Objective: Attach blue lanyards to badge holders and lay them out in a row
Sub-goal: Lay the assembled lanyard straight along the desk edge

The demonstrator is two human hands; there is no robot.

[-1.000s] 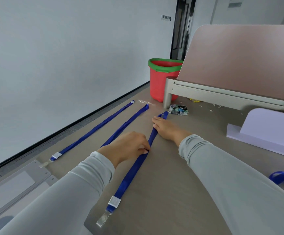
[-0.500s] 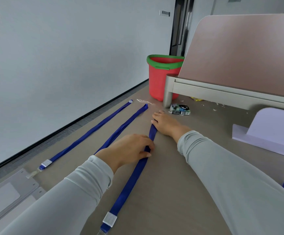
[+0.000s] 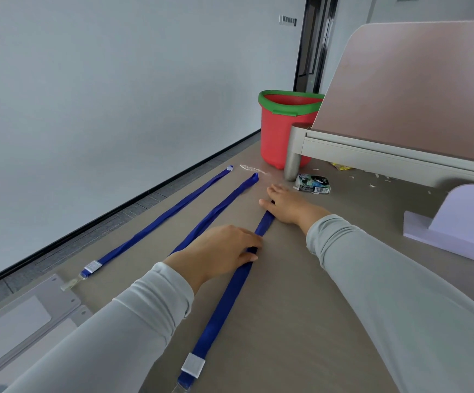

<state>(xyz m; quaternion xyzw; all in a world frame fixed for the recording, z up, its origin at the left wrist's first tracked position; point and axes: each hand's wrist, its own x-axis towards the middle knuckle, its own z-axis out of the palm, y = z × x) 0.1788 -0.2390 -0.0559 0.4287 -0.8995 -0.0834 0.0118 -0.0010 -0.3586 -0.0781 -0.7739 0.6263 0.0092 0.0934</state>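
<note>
Three blue lanyards lie side by side on the grey-brown table. The left lanyard (image 3: 156,225) ends in a white label and a clear clip (image 3: 70,284). Part of the middle lanyard (image 3: 224,205) runs under my left hand. The nearest lanyard (image 3: 224,302) stretches from my right hand down to the bottom edge, with its white label (image 3: 192,367) close to me. My left hand (image 3: 221,251) pinches this strap at mid-length. My right hand (image 3: 287,205) lies palm down on its far end, covering the loop.
A red bucket (image 3: 278,134) with a green rim stands at the far end beside a desk divider (image 3: 400,89) and its metal leg (image 3: 292,163). A small packet (image 3: 313,185) and a plastic wrapper (image 3: 254,168) lie nearby. A lavender stand (image 3: 462,222) sits right; flat grey plates (image 3: 31,316) bottom left.
Both hands stay on the nearest lanyard, which lies straighter. Its labelled end sits lower in view as the view shifts. The blue lanyards at the right edge have left the view.
</note>
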